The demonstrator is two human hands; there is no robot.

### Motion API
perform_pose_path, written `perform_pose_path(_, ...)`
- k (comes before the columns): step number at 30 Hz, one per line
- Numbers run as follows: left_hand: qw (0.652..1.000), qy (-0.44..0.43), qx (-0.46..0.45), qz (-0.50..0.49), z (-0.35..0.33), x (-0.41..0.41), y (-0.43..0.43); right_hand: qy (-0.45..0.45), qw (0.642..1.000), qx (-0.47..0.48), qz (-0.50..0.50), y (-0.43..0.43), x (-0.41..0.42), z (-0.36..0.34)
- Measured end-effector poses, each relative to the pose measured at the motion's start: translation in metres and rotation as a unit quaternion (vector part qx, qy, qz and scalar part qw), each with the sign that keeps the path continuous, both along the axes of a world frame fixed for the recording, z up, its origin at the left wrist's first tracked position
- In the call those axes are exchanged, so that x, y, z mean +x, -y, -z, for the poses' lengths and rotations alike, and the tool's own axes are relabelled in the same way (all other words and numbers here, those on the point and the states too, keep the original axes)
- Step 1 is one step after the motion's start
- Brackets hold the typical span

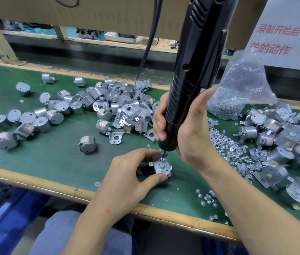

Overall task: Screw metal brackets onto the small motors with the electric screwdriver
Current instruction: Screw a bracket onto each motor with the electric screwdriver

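Motor (162,165) under bracket (165,169) pinched by left hand (127,175) at desk (53,159) front; screwdriver (188,89) gripped in right hand (191,137), bit on screw (162,159). Judged midway: bare pile (108,107) pending, bracketed pile (283,137) done.

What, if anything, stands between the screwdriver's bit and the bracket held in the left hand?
Nothing visible does. The electric screwdriver, gripped by the right hand, already has its bit down on the bracket near its far edge. The left hand pinches the bracket's edges, beside the bit, not under it.

Left grip (127,176) pinching, right grip (193,137) — fingers curled
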State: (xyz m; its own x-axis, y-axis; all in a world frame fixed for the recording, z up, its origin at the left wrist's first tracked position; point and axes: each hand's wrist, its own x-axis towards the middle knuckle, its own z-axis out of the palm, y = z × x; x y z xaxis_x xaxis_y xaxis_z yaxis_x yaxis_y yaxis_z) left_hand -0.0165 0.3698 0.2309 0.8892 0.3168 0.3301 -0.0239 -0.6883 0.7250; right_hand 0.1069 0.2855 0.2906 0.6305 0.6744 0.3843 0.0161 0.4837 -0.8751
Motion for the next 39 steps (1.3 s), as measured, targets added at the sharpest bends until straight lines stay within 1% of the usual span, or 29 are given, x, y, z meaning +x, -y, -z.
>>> perform_pose_path(3,1.000,-0.002,-0.004,0.001,0.0000,0.0003,0.0003,0.012,1.000,-0.001,0.009,-0.0014,-0.0007,0.0015)
perform_pose_path(8,1.000,-0.004,-0.007,0.002,0.0003,0.0008,0.0004,0.006,1.000,0.000,0.010,-0.0020,-0.0005,0.0010)
perform_pose_path(17,1.000,0.007,0.009,0.006,0.0010,0.0020,0.0005,0.022,0.999,-0.014,0.018,-0.0019,-0.0015,0.0027)
perform_pose_path(19,1.000,0.002,0.010,0.007,0.0012,0.0016,0.0004,0.024,0.999,-0.022,0.018,-0.0030,-0.0020,0.0024)
perform_pose_path(24,0.998,-0.044,0.039,-0.002,0.0064,0.0039,-0.0001,0.024,0.999,-0.031,0.022,-0.0061,-0.0037,0.0020)
perform_pose_path(28,0.997,-0.043,0.070,-0.013,0.0078,0.0060,0.0022,0.029,0.999,-0.037,0.023,-0.0068,-0.0050,0.0019)
perform_pose_path(39,0.996,-0.044,0.072,-0.014,0.0062,0.0061,0.0026,0.011,0.997,-0.066,0.023,-0.0087,-0.0051,0.0007)
